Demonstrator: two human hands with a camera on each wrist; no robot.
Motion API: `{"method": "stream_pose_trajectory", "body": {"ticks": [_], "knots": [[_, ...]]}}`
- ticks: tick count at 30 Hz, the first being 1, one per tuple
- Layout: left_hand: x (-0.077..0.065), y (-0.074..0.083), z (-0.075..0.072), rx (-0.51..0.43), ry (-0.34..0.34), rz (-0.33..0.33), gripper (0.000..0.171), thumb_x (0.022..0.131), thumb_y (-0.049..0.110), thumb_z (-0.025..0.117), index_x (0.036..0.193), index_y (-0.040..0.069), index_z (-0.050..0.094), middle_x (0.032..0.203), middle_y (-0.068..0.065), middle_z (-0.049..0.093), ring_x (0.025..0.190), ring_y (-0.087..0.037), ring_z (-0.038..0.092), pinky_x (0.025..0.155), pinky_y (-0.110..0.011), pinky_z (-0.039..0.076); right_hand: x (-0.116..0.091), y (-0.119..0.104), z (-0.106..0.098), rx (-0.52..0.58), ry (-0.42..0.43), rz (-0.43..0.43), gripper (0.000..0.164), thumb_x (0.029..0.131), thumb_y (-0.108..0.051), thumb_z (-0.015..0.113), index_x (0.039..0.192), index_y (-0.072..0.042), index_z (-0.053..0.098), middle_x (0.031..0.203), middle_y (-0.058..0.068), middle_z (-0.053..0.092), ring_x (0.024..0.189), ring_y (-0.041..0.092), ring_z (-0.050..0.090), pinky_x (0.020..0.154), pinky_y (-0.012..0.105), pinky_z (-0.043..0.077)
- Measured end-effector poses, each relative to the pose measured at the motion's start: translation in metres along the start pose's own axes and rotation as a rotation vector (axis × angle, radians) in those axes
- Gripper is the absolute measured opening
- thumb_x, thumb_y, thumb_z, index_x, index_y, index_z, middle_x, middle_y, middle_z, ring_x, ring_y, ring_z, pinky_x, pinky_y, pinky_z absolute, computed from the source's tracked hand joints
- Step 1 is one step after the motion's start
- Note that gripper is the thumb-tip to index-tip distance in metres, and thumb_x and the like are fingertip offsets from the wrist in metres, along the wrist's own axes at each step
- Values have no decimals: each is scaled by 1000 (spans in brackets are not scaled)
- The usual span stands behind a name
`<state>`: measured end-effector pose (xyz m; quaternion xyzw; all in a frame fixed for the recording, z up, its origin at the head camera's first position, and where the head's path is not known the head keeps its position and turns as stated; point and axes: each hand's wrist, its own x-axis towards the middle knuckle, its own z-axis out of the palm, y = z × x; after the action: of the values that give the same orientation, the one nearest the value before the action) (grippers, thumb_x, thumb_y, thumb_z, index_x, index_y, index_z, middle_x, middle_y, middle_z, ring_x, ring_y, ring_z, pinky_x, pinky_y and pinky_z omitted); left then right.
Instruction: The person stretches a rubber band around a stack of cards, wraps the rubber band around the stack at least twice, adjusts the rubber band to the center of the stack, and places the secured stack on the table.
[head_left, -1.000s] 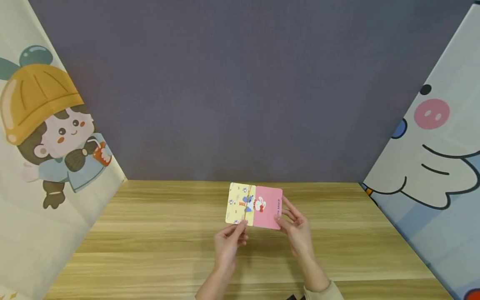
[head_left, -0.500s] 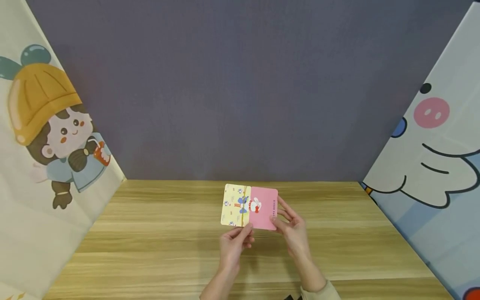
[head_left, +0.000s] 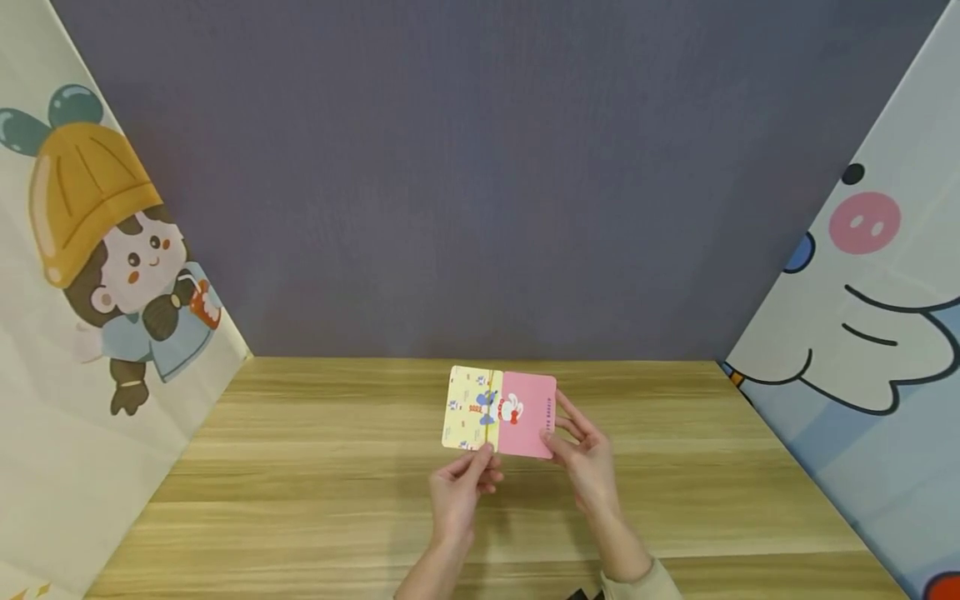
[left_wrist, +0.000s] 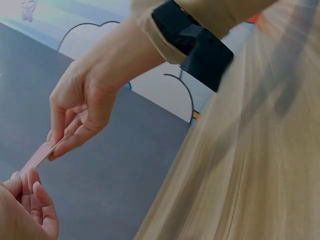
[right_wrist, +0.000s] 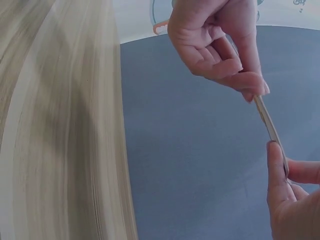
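I hold the booklet between both grips, raised over the table, its yellow panel on my left and its pink panel on my right; my left grip pinches the bottom edge, thumb on the face beside the gold line that runs down the yellow part close to the join; my right grip clasps the outer lower part of the pink panel, thumb in front and fingers behind. I cannot tell whether that gold line is a cord or only print, so I judge it wise to treat it as loose and press my left thumb no harder than needed; if it is a cord, a dragged thumb could pull it askew. With the upper yellow side unsupported, steadiness should come from the right, where thumb and fingers face each other across the panel; a light, even pinch ought to do, since the right wrist view shows how thin the edge is and a squeeze might crease it. Any turn is best made by both wrists together; twisting one alone could bend the join.
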<state>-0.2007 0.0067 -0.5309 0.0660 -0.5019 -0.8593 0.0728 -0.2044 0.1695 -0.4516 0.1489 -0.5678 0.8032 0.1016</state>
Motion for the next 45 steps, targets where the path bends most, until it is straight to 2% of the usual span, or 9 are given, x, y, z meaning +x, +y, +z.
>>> {"method": "stream_pose_trajectory", "body": {"ticks": [5, 7, 12, 14, 31, 34, 39, 41, 45], "knots": [[-1, 0, 2, -16, -17, -26, 33, 71, 28, 73, 88, 1, 67, 82, -22, 64, 60, -26, 63, 48, -26, 51, 7, 40, -28, -90, 15, 27, 65, 78, 2, 64, 135, -13, 38, 109, 19, 58, 84, 33, 62, 64, 40, 53], [-1, 0, 2, -16, -25, -37, 34, 70, 28, 74, 88, 0, 67, 83, -22, 64, 61, -26, 63, 48, -26, 51, 6, 33, -25, -60, 5, 17, 64, 78, 5, 62, 135, -12, 37, 108, 18, 58, 83, 32, 62, 63, 39, 53], [0, -1, 1, 2, -2, -32, 36, 70, 31, 73, 89, 2, 67, 83, -20, 64, 61, -25, 62, 48, -27, 51, 9, 43, -36, -47, 41, 44, 65, 78, 5, 63, 135, -14, 38, 109, 19, 57, 83, 34, 62, 62, 40, 53], [0, -1, 1, 5, 11, -21, 36, 70, 32, 73, 89, 2, 67, 82, -20, 64, 60, -25, 62, 48, -28, 51, 13, 65, -51, -83, 77, 80, 68, 76, -1, 67, 135, -19, 38, 112, 18, 56, 85, 36, 61, 64, 43, 52], [-7, 7, 12, -4, -33, -68, 37, 70, 30, 74, 88, -1, 67, 82, -20, 64, 61, -24, 63, 50, -28, 52, 9, 50, -48, -107, 103, 116, 67, 74, -3, 69, 133, -20, 41, 110, 19, 57, 84, 37, 60, 65, 42, 52], [-7, 7, 13, -15, 10, -55, 38, 70, 33, 73, 88, -1, 67, 81, -20, 64, 58, -21, 62, 48, -28, 52, 6, 30, -37, -82, 64, 68, 65, 76, 1, 67, 133, -16, 41, 106, 16, 60, 81, 31, 63, 62, 37, 54], [-8, 5, 12, -11, 45, -27, 38, 70, 33, 74, 86, 0, 66, 78, -21, 63, 57, -22, 61, 49, -30, 53, -5, -27, 4, -76, 84, 54, 61, 74, 5, 65, 130, -6, 43, 99, 16, 62, 75, 27, 64, 58, 33, 54], [-9, 4, 12, -15, 37, -24, 37, 69, 31, 74, 85, -1, 66, 78, -21, 63, 57, -24, 61, 50, -32, 53, -5, -22, 2, -108, 90, 62, 61, 75, 2, 66, 130, -7, 43, 99, 15, 62, 75, 27, 64, 58, 33, 54], [-11, 3, 15, -34, 39, -18, 36, 68, 29, 75, 83, -2, 66, 77, -23, 62, 57, -25, 61, 51, -34, 54, 1, 24, -32, -111, 57, 56, 62, 77, 3, 64, 133, -12, 40, 106, 18, 59, 78, 32, 63, 60, 37, 54]]}}
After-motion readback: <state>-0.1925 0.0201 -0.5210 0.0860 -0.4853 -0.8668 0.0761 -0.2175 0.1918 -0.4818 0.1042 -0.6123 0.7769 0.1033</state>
